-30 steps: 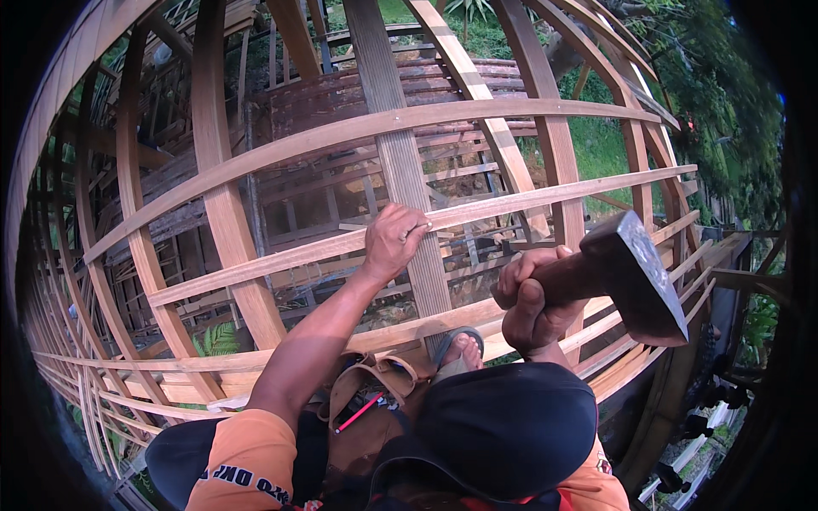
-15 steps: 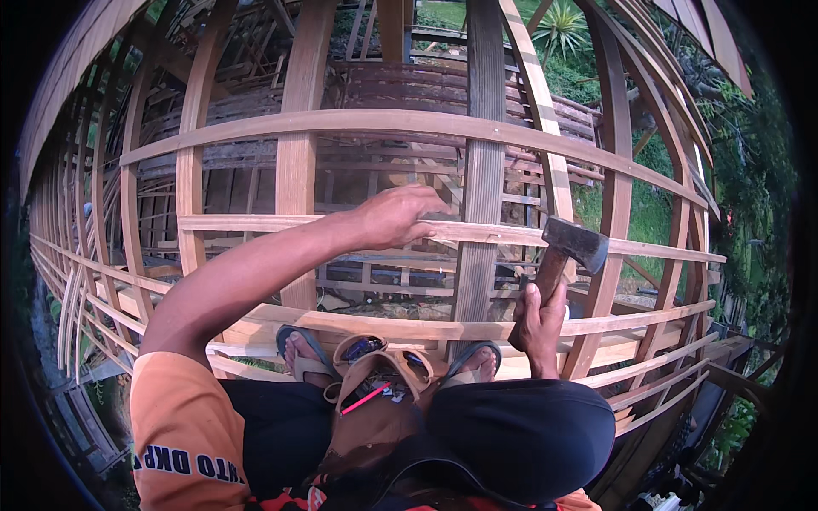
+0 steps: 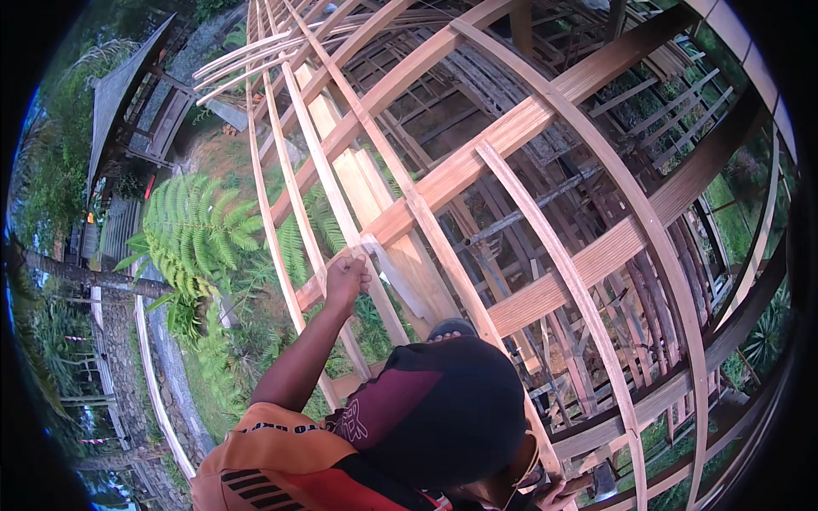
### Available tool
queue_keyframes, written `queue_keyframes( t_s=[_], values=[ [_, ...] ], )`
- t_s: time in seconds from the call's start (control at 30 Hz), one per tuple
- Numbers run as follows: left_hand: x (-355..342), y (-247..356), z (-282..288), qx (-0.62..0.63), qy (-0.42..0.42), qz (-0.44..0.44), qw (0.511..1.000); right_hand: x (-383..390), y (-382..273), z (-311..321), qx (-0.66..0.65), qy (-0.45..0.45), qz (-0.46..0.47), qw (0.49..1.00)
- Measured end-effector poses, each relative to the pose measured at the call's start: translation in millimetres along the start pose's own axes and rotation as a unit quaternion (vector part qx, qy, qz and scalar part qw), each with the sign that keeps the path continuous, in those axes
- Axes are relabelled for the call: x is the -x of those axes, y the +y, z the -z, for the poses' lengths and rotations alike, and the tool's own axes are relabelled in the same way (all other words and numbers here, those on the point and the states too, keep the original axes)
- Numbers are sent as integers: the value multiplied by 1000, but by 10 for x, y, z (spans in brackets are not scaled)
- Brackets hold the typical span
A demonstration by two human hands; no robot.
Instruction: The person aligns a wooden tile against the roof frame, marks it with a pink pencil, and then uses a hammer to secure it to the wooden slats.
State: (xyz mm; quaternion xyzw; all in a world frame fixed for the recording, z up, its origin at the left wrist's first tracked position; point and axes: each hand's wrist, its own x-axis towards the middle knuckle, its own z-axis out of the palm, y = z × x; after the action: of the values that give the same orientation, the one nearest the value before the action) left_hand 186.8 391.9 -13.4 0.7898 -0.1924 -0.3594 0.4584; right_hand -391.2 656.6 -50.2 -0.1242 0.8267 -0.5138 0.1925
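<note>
Left hand [image 3: 347,278]: curled, anything inside hidden. Right hand [image 3: 554,496]: cut off by the lower edge. Hammer [image 3: 604,482]: grip end hidden at that hand. Pouch [image 3: 529,451]: mostly behind the knee [image 3: 456,396]. Foot [image 3: 449,333]: mostly hidden there too. Orange thing [image 3: 90,218], far left: too small to tell.

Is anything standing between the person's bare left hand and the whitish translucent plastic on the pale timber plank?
Nothing visible does: the left hand is close beside the whitish translucent plastic, at its left edge; whether they touch is unclear.
</note>
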Motion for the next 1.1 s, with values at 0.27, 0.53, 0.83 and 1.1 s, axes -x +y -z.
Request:
queue_keyframes(
  t_s=[0.27,0.53,0.83,1.1],
  values=[
    [278,-232,-832,-399,-19,-176,900,-252,-81,31,60,-7,79,995],
    [111,-524,-1141,-277,105,-112,949,-163,-250,-32,16,-100,3,995],
    [438,1705,-1056,132,-266,-230,927,-441,-418,450,134,-62,147,978],
    [2236,2375,-3489,-193,-628,-203,726,-990,-661,382,96,-83,150,980]
  ],
)
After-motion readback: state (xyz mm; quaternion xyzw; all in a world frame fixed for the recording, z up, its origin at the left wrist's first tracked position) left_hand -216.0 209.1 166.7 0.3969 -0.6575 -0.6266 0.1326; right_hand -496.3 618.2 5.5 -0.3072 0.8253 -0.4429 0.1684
